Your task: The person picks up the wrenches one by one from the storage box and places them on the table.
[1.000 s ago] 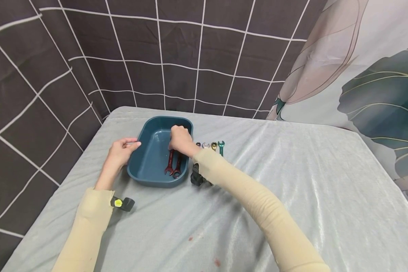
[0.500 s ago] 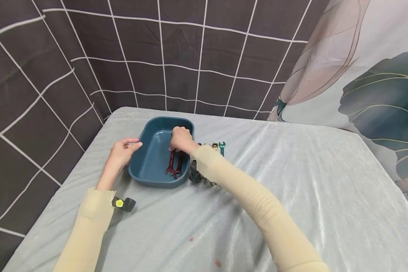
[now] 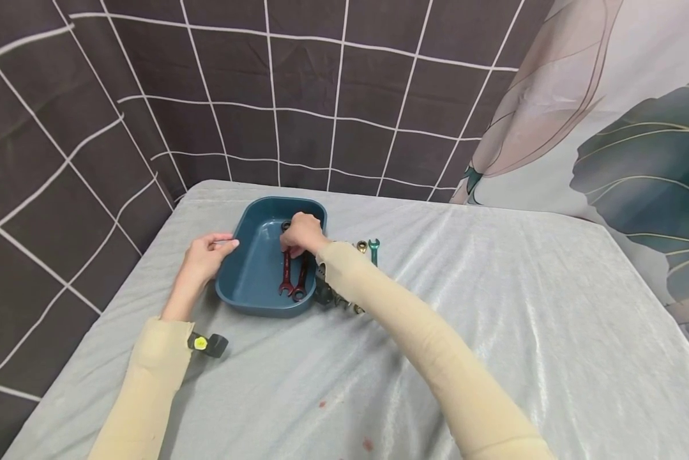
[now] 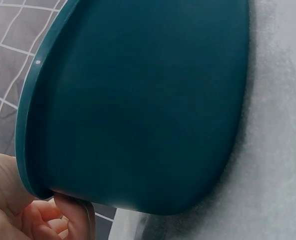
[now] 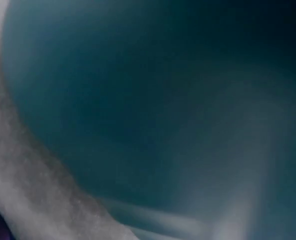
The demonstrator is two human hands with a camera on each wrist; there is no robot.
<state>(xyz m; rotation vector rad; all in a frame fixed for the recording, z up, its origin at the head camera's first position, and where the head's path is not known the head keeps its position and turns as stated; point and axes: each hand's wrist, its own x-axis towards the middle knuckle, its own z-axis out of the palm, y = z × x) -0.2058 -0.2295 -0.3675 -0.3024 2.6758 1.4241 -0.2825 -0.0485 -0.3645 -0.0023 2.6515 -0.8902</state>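
Observation:
A blue-green plastic bin (image 3: 265, 310) stands on the cloth-covered table. My left hand (image 3: 203, 259) pinches its left rim, thumb and fingers on either side; the left wrist view shows the hand (image 4: 38, 217) at the bin's edge. Inside the bin, two dark red combination wrenches lie lengthwise along the right side. My right hand (image 3: 302, 232) reaches in over the right wall and grips the left wrench (image 3: 287, 273) by its shaft; its far ring end shows past the fingers. The right wrench (image 3: 300, 281) lies beside it, partly under the hand. Only blurred bin wall (image 5: 138, 100) fills the right wrist view.
Right of the bin, several more wrenches lie in a row on the grey cloth (image 3: 465, 306), among them a gold one (image 3: 362, 245) and a green one (image 3: 374, 250). My right sleeve (image 3: 413, 332) covers much of them. A dark gridded curtain (image 3: 304, 83) hangs behind.
My right hand has shifted slightly left inside the bin, and the far end of the left red wrench now shows past its fingers. The left hand stays on the rim.

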